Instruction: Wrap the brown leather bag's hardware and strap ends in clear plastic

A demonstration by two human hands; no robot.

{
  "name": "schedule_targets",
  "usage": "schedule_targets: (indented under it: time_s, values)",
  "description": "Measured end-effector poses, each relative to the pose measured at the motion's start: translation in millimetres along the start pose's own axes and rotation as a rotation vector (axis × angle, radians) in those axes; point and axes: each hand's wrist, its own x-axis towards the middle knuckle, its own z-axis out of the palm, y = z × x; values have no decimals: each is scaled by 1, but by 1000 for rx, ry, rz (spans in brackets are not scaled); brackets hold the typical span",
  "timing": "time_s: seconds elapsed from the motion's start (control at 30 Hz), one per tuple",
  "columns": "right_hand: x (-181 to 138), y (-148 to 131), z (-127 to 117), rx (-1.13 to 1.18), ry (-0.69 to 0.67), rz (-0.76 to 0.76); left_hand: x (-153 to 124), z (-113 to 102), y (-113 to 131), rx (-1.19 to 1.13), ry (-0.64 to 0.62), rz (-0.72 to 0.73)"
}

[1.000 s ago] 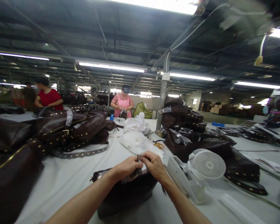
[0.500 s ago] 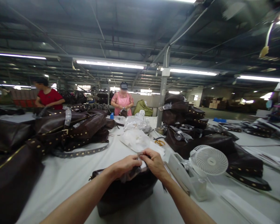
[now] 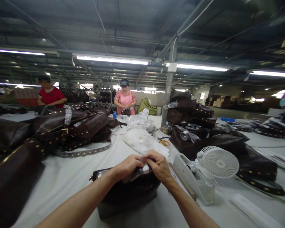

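A dark brown leather bag (image 3: 128, 199) stands on the white-covered table right in front of me. Across its top lies clear plastic film (image 3: 139, 172). Above the bag, my left hand (image 3: 130, 164) and my right hand (image 3: 158, 164) almost touch, thumbs and fingertips pinched. Between them they grip a small dark strip (image 3: 143, 158) at the bag's top; the fingers cover most of it, so I cannot tell exactly what part it is. Just beyond my hands rests a crumpled white plastic bag (image 3: 140, 141).
Dark studded bags pile up at left (image 3: 83, 126) and right (image 3: 211, 147). Close on my right are a white fan (image 3: 219, 162) and a clear plastic holder (image 3: 199, 186). Orange-handled scissors (image 3: 164, 143) lie ahead, near a metal post (image 3: 168, 91). Two co-workers (image 3: 125, 101) stand across the table.
My view has shifted slightly left. Both hands keep pinching at the same spot, with the right fingers curled a little further over the strip.
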Motion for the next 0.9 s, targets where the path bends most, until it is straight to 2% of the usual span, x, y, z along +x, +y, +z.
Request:
schedule_targets:
  time_s: [0.1, 0.23, 0.33, 0.53, 0.73, 0.9]
  values:
    - [-4, 0, -8, -120, -42, -145, 0, 0, -1, 41, -14, 6]
    - [-9, -1, -20, -318, -100, -416, -1, 2, 2, 44, -19, -26]
    - [-15, -3, -25, -401, -112, -538, -2, 3, 3, 25, -35, -68]
    - [-27, -6, -27, -516, -148, -632, 0, 2, 1, 12, -12, -109]
    - [-29, 3, -21, -524, -46, -716, 0, -4, 1, 25, -39, -71]
    - [-31, 7, -16, -554, -45, -721, 0, -10, 5, -10, -106, -265]
